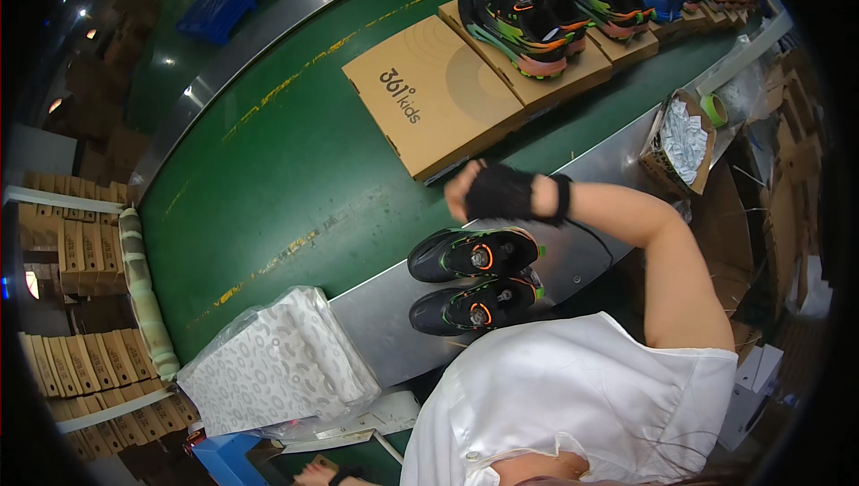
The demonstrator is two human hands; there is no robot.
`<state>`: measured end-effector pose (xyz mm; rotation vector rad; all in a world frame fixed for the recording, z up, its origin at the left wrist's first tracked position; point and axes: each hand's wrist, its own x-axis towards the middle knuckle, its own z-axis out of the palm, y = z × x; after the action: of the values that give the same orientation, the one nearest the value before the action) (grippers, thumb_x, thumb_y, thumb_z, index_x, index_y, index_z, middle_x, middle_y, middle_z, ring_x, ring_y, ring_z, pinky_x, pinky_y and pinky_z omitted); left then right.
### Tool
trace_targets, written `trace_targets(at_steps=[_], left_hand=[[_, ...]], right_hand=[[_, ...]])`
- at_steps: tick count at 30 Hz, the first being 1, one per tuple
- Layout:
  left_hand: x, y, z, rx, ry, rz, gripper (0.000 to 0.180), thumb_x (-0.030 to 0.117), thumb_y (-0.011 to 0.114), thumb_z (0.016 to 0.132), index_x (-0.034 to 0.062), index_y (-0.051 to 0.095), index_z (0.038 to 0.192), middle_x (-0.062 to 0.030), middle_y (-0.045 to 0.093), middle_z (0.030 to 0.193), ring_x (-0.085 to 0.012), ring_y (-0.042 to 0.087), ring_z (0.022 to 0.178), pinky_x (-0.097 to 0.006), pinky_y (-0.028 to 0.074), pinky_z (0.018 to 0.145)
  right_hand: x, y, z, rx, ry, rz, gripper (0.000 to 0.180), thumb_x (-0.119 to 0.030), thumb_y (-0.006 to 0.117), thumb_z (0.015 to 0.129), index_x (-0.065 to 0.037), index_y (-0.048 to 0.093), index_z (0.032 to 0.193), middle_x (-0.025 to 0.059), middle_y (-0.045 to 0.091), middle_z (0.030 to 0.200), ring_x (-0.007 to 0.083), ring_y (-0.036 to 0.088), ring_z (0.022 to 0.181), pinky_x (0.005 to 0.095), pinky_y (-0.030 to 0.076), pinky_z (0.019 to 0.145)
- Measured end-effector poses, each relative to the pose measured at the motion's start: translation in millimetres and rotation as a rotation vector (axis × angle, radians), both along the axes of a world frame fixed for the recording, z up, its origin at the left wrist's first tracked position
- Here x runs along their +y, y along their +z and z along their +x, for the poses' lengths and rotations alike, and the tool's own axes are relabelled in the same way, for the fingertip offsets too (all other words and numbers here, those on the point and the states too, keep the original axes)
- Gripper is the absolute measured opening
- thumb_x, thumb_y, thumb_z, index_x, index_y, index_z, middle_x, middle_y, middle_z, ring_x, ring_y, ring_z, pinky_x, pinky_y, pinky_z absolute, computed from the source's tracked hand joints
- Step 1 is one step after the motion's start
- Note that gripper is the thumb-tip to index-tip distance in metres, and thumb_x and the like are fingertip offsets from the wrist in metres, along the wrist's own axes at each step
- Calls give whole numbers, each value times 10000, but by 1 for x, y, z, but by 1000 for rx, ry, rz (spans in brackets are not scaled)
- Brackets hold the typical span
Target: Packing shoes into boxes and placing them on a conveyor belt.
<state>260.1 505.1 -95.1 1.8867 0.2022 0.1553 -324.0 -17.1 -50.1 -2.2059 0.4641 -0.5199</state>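
My right hand (488, 192), in a black fingerless glove with a black wristband, hovers over the belt's near edge. Its fingers look curled, with nothing visible in them. Just beyond it lies a closed brown shoebox (438, 97). Nearer to me, a pair of black sneakers with orange dials and green trim, one shoe (474, 253) beside the other (474, 305), rests on the metal ledge (376, 325). My left hand (315, 474) shows at the lower edge beside the machine frame. It is small and partly cut off, so its grip is unclear.
Shoeboxes topped with sneakers (528, 25) line the green conveyor belt (268, 191) at far right. Patterned wrapping paper (277, 365) in clear plastic lies at the left. At right stand a carton of white packets (684, 141) and green tape (714, 110). Stacked boxes (89, 365) fill the left shelves.
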Motion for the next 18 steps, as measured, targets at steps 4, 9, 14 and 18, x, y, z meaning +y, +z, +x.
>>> trace_targets(at_steps=[4, 9, 14, 18], left_hand=[[-232, 66, -125, -118, -497, 85, 439, 342, 398, 873, -32, 465, 1093, -145, 517, 1030, -249, 531, 885, -348, 434, 749], [-370, 48, -257, -347, -1374, 165, 393, 147, 452, 860, -34, 387, 1202, -163, 403, 1227, -279, 397, 1124, -363, 352, 906], [-446, 65, -376, -712, -1848, 287, 369, 196, 424, 864, 28, 449, 1192, -191, 293, 1324, -347, 276, 1221, -447, 236, 979], [-440, 17, -357, -632, -1990, 786, 396, 422, 558, 768, 58, 613, 916, -193, 584, 921, -353, 555, 868, -440, 428, 753]], right_hand=[[-45, -54, 36, 659, -646, -540, 477, -212, 410, 803, -102, 359, 1264, 199, 247, 1352, 405, 269, 1215, 698, 182, 860], [-13, -49, 71, 318, -686, -583, 499, -158, 492, 728, -20, 394, 1198, 218, 320, 1293, 375, 276, 1222, 695, 185, 857], [41, 61, 23, -334, -799, -216, 783, -151, 633, 571, -22, 296, 1265, 173, 364, 1259, 295, 349, 1184, 458, 296, 928], [5, 14, -86, -909, -1144, 110, 519, -112, 640, 600, -9, 443, 1069, 100, 537, 906, 156, 533, 842, 330, 463, 717]])
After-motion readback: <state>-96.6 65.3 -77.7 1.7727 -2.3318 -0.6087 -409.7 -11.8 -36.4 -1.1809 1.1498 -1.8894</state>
